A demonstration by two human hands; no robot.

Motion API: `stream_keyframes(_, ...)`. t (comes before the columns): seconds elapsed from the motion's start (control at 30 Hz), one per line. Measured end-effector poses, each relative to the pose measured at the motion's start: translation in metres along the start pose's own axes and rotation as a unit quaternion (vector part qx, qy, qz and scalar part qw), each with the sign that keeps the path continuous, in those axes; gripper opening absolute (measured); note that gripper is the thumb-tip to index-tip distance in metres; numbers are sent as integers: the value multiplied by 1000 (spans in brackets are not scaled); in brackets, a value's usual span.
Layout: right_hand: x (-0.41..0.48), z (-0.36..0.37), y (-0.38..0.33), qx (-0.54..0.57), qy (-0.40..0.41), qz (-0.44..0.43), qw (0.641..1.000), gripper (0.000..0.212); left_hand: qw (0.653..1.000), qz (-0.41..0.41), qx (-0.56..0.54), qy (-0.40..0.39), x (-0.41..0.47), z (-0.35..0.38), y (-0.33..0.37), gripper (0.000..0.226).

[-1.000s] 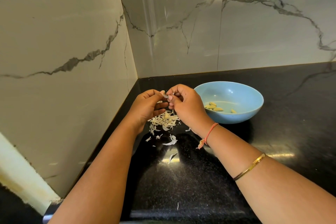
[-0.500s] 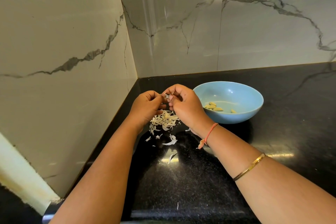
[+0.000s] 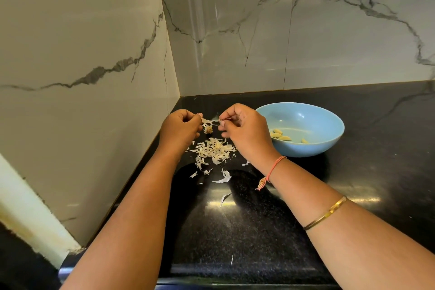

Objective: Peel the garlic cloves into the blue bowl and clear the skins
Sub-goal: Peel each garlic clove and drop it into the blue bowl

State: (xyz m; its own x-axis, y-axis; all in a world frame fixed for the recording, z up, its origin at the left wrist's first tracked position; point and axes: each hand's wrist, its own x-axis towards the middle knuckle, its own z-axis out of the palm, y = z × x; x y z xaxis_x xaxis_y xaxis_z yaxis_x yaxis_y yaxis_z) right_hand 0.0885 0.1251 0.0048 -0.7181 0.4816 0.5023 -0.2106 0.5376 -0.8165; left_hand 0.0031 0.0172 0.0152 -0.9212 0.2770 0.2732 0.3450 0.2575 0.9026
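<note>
The left hand (image 3: 180, 128) and right hand (image 3: 244, 130) are pinching a strip of papery white garlic skin (image 3: 210, 121) between them, just left of the round pale-blue bowl (image 3: 327, 122). A few peeled yellowish cloves (image 3: 280, 135) are lying inside it, while the heap of dry skins (image 3: 214, 150) on the glossy black speckled counter (image 3: 247, 231) is waiting to be cleared

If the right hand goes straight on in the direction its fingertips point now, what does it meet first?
Probably the left hand. The right hand points its fingertips leftward across a small gap, where a strip of garlic skin stretches between both hands. Depth is unclear, but they look level with each other.
</note>
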Motion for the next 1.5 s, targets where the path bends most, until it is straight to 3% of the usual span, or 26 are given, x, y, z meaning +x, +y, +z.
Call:
stream_keyframes(0.17,0,-2,0,-28,0,-4,1000,12,999,-17,-9,38,3,-7,-4,22)
stream_keyframes(0.47,3,-6,-2,-32,-17,4,999,14,999,-26,-1,21,3,-9,-4,15)
stream_keyframes(0.67,1,-3,1,-84,-39,1,996,13,994,24,100,43,3,-10,-7,11)
stream_keyframes(0.83,1,-1,0,-132,-63,12,989,26,985,59,145,72,4,-11,-9,12)
stream_keyframes(1.0,0,-4,0,-235,-143,29,961,39,981,66,162,80,4,-12,-9,12)
stream_keyframes(1.17,-4,-3,-2,-242,-159,-7,957,31,985,67,137,77,4,-12,-10,5)
stream_keyframes(1.33,-6,-1,0,-302,-261,11,917,49,988,57,132,61,3,-12,-10,9)
stream_keyframes(1.5,-5,4,-3,-356,-297,-3,886,32,989,24,144,32,5,-11,-11,16)
